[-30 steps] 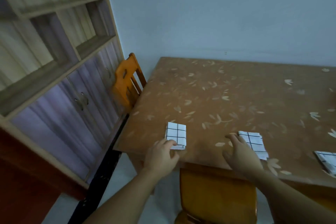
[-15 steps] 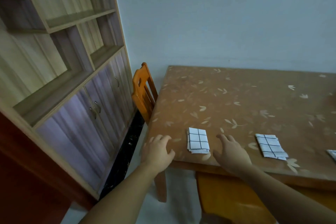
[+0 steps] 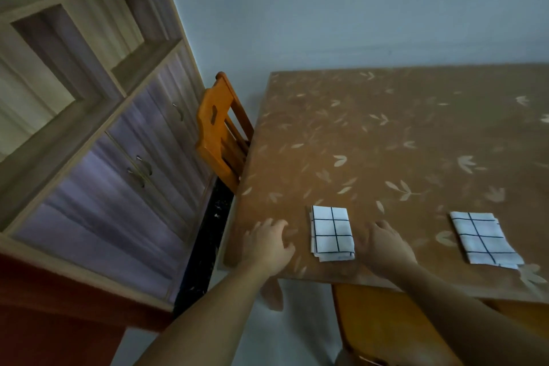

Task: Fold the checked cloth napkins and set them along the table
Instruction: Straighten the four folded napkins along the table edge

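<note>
Two folded napkins lie on the table [image 3: 386,134] near its front edge. The near napkin [image 3: 332,233] sits between the hands: left hand [image 3: 269,245] at its 9 o'clock, right hand [image 3: 383,246] at its 3 o'clock, both just beside it, neither touching as far as the view shows. Its long axis runs 12 to 6, roughly square to the front edge, and layered edges show along the left and bottom sides. Left fingers are loosely curled over the tabletop and hold nothing; right fingers [image 3: 378,226] are relaxed and spread, palm down, also hold nothing. The right hand looks a touch closer to the napkin's side than the left, but it's marginal. The far napkin [image 3: 484,238] lies well apart at 3 o'clock from the right hand, long axis skewed toward 11–5, so it isn't parallel with the first. Judgement: the near napkin reads as placed and let go. If any nudge is next, either hand reaches it by sliding inward, left toward 3, right toward 9. The skewed one belongs to the right hand only. A chair [image 3: 221,131] stands at the table's left side, a cabinet [image 3: 113,163] farther left, and another chair seat [image 3: 383,324] sits under the front edge. Whether more napkins lie past the right border can't be told.
</note>
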